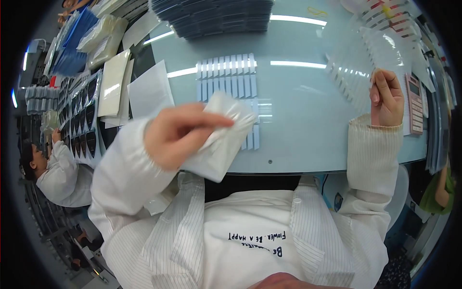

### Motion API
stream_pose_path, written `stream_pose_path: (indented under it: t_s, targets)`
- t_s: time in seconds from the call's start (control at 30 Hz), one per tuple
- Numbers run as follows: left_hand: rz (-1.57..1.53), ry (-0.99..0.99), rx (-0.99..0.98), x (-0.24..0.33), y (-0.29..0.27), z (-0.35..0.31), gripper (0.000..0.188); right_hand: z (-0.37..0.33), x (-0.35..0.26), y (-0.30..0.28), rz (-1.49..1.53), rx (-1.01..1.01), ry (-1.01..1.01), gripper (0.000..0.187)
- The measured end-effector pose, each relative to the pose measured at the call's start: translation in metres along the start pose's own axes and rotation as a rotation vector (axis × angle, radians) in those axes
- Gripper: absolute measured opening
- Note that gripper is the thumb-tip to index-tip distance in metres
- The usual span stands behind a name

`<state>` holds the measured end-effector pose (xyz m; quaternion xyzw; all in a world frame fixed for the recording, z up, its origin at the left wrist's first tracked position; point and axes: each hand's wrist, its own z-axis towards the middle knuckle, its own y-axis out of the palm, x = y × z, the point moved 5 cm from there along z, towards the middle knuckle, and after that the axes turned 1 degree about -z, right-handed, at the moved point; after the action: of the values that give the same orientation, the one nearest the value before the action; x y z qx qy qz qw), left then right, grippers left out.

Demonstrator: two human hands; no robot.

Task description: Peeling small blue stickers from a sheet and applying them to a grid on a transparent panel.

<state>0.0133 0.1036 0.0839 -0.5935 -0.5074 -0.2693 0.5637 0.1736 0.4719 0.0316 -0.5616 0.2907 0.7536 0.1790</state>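
My left hand (180,135), slightly blurred, grips a white, soft-looking plastic packet (221,156) above the table's near edge. Part of the packet covers a block of small pale blue and white strips (226,79) laid side by side in rows on the glass tabletop. Off to the right, my right hand (387,98) is closed with thumb and fingertips pressed together. Whatever sits in that pinch, if anything, is too small to make out. Just left of and beyond it lie clear plastic sheets (346,77) with rows of small tabs.
A tall stack of dark bluish sheets (211,19) stands at the far middle. A pink calculator (414,103) lies at the right. White sheets (149,91), bagged packs (103,41) and dark rounded pieces (79,115) lie leftward. Another person (60,168) sits at far left.
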Motion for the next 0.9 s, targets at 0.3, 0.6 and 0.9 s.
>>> stream_pose_path:
  t_s: [0.3,0.6,0.9]
  targets:
    - [0.021,-0.169,0.479,-0.037,0.062,-0.118,0.081,-0.023,0.024,0.080,-0.217,-0.246,0.286,0.004]
    - [1.170,0.049,0.612,-0.022,0.064,-0.130,0.044,-0.048,0.052,0.169,-0.332,-0.429,0.480,0.009]
    - [0.842,0.474,0.343,-0.006,0.077,-0.125,0.032,-0.063,0.049,0.166,-0.373,-0.422,0.420,0.008]
